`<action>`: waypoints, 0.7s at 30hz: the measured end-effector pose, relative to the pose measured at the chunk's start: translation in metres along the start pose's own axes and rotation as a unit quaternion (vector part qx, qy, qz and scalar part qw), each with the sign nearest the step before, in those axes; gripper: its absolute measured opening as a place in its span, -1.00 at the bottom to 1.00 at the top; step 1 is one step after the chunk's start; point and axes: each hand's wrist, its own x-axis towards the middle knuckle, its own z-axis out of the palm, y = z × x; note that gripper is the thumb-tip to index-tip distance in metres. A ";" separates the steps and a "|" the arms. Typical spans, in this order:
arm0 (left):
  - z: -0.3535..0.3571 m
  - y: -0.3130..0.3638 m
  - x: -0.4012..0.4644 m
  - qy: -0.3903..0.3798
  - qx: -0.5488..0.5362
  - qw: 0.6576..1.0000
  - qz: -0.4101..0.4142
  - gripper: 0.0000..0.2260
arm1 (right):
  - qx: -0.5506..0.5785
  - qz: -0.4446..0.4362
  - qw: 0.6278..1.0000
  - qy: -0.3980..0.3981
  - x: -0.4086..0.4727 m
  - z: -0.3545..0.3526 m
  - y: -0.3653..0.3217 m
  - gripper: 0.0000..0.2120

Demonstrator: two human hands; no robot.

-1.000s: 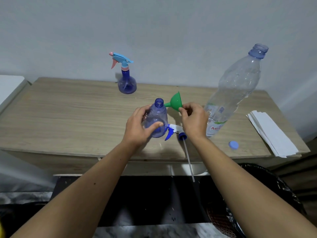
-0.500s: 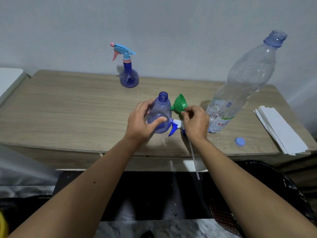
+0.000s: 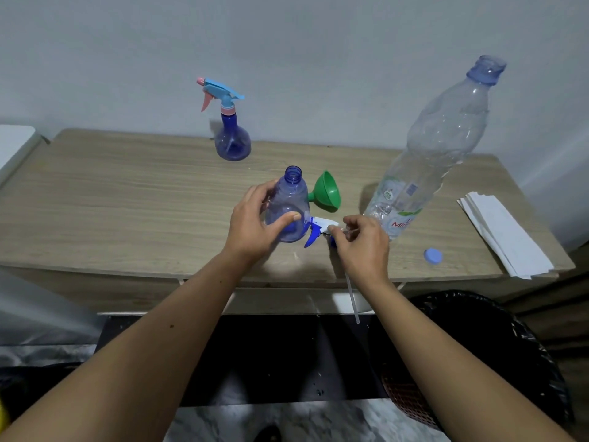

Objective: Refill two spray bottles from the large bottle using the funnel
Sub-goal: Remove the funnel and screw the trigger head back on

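My left hand (image 3: 255,224) grips an uncapped, translucent blue spray bottle (image 3: 288,208) standing on the wooden table (image 3: 127,202). Its white-and-blue spray head (image 3: 317,229) lies on the table just to the right, with its dip tube (image 3: 352,298) hanging over the front edge. My right hand (image 3: 361,242) pinches the spray head's rear end. Behind it, a green funnel (image 3: 326,193) lies on its side, touching the bottle. At the right stands the large clear bottle (image 3: 430,154), uncapped and mostly empty. A second spray bottle (image 3: 231,135), with a light-blue and pink head, stands at the back.
A blue cap (image 3: 432,256) lies near the table's front right edge. A stack of white paper sheets (image 3: 503,234) covers the right end. A black-lined bin (image 3: 526,346) stands on the floor below the right side. The wall runs close behind the table.
My right hand has left the funnel and drawn back to the spray head. The funnel now rests on its side on the table. My left hand has stayed on the bottle.
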 end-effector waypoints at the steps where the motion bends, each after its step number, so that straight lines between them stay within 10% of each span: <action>1: 0.000 0.000 0.000 0.000 0.000 1.000 -0.001 -0.42 | -0.009 0.015 1.000 -0.012 -0.004 -0.001 0.001 -0.64; 21: 0.002 0.002 -0.001 0.006 -0.002 1.000 -0.008 -0.44 | 0.102 0.125 0.987 -0.011 -0.010 -0.029 -0.014 -0.77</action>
